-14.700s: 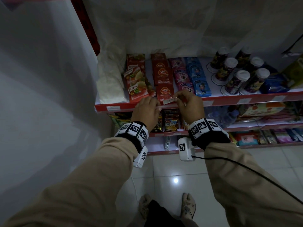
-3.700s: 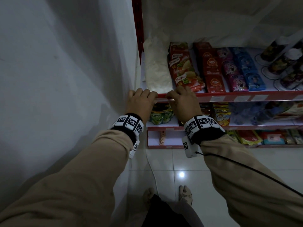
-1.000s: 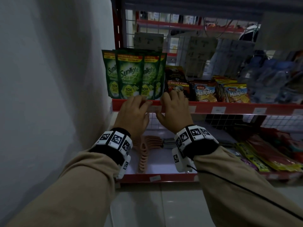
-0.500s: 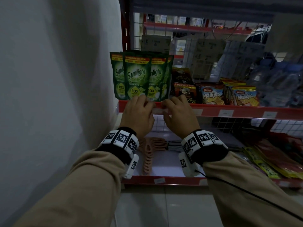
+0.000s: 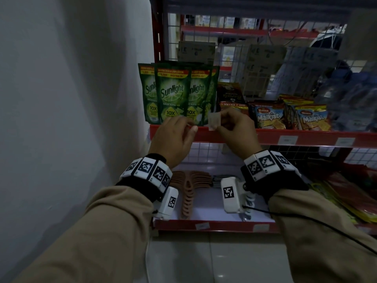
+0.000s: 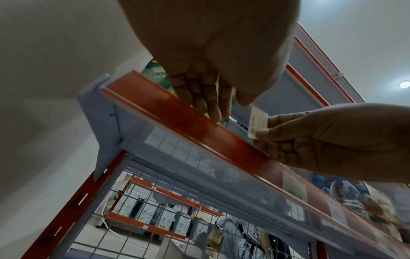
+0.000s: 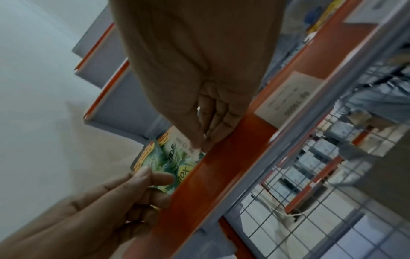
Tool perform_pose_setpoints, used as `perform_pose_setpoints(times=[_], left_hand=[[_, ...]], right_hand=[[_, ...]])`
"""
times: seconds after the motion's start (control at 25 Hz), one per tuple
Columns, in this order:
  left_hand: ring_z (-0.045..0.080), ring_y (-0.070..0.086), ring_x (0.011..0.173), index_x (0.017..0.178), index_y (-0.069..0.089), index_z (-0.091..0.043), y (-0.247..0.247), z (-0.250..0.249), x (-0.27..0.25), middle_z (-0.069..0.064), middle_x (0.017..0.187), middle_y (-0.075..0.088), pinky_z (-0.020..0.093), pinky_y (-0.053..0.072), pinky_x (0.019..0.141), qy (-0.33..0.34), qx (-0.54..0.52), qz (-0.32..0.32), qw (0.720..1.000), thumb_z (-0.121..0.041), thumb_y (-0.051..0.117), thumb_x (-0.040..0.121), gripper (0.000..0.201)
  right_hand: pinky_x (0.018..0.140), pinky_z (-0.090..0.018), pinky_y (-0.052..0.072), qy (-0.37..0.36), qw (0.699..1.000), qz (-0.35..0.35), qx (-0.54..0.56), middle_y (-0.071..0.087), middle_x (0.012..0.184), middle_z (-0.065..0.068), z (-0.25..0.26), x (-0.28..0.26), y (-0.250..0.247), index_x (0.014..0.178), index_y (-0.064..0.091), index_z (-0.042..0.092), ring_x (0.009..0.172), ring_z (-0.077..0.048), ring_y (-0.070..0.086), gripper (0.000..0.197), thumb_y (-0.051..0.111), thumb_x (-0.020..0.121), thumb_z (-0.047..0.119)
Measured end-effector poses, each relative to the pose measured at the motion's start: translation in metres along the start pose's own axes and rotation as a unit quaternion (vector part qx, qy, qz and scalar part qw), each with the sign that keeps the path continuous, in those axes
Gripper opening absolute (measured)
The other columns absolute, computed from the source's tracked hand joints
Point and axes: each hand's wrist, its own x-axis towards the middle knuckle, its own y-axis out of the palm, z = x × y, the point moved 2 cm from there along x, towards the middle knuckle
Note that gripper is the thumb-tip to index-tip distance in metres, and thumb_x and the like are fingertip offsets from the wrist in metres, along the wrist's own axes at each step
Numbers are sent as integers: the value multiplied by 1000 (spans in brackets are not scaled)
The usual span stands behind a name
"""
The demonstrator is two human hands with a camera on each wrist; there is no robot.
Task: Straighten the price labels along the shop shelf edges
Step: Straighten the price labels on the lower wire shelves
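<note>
My right hand (image 5: 221,124) pinches a small pale price label (image 5: 214,121) between thumb and forefinger and holds it upright, just above the red shelf edge rail (image 5: 206,136). The label (image 6: 257,122) is out of the rail, and its printed face (image 7: 184,142) shows below my right thumb. My left hand (image 5: 188,128) is just to the left, holding nothing. Its fingertips (image 6: 210,112) rest on the rail's top lip (image 6: 168,108). Green Sunlight pouches (image 5: 173,92) stand right behind both hands.
Two more labels (image 5: 287,139) (image 5: 344,142) sit in the same rail to the right, below Malkist biscuit packs (image 5: 269,117). A white wall (image 5: 71,119) closes the left side. The lower shelf (image 5: 204,226) holds brown hangers (image 5: 187,193). Wire mesh backs the shelves.
Half a second ago both hands pressed against the rail around the label. Now my right hand has lifted the label clear of the rail, and my left hand has eased slightly left.
</note>
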Motion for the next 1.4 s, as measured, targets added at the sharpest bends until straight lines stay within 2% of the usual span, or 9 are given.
perform_pose_setpoints(times=[0.16, 0.32, 0.44, 0.56, 0.64, 0.88, 1.0, 1.16, 1.4], left_hand=[[25, 49, 95, 108, 64, -10, 4, -4, -1, 7, 101, 61, 34, 39, 83, -7, 5, -7, 1000, -35, 46, 97, 32], [24, 48, 94, 105, 64, -11, 6, -4, -1, 6, 100, 60, 36, 40, 81, -10, 0, -17, 1000, -33, 51, 95, 27], [26, 49, 93, 100, 63, -9, 7, -1, -1, 7, 99, 61, 39, 40, 80, -8, -4, -21, 1000, -22, 55, 93, 18], [24, 50, 93, 100, 62, -9, 3, 3, 1, 5, 99, 61, 35, 41, 78, -3, -11, -15, 1000, -21, 55, 91, 16], [21, 51, 94, 100, 61, -12, -2, 7, 1, 3, 99, 61, 31, 41, 78, 10, -8, -3, 1000, -22, 56, 90, 16], [22, 53, 89, 96, 61, -13, -22, 29, -2, 5, 94, 58, 35, 45, 70, 29, 73, -2, 997, -21, 58, 87, 13], [22, 52, 92, 101, 60, -14, -27, 41, -2, 5, 97, 60, 33, 42, 74, -5, 54, -11, 998, -18, 50, 93, 14], [22, 51, 94, 110, 60, -13, -26, 39, -3, 6, 99, 59, 33, 40, 78, 23, 38, -2, 999, -24, 47, 97, 21], [17, 49, 89, 124, 53, -16, -25, 36, -3, -6, 89, 50, 31, 40, 75, 22, 1, -7, 1000, -28, 52, 94, 32]], right_hand=[[75, -24, 56, 71, 987, 15, 147, 65, 105, -12, 4, -4, 8, 111, 54, 6, 91, -18, 65, 36, 71, 80, 0], [70, -25, 59, 79, 971, 34, 223, 64, 104, -15, 10, -10, 21, 113, 52, -2, 91, -21, 65, 38, 69, 80, -6], [73, -27, 58, 52, 983, 45, 170, 67, 100, -13, 12, -9, 22, 105, 60, 2, 90, -19, 67, 20, 66, 86, 3], [63, -8, 46, -38, 998, 40, 35, 67, 84, 2, 14, -2, 11, 95, 66, 13, 73, 7, 61, 7, 63, 89, 14], [62, -4, 44, -59, 997, 42, 0, 66, 82, 7, 13, 3, 5, 93, 68, 15, 72, 9, 59, 6, 65, 88, 14], [67, -10, 45, -53, 999, -12, 1, 64, 82, 9, 13, 7, 26, 88, 65, 19, 79, -1, 59, 5, 64, 88, 14], [71, -21, 48, -75, 997, 6, -16, 65, 81, 10, 17, 8, 41, 86, 67, 21, 77, -3, 58, 6, 65, 86, 15], [82, -42, 51, -99, 992, 38, -69, 67, 83, 7, 15, 7, 45, 88, 68, 24, 86, -16, 61, 8, 65, 86, 17], [80, -30, 45, -135, 987, 36, -81, 61, 82, 14, 11, 8, 37, 93, 68, 22, 87, -11, 56, 12, 64, 87, 12]])
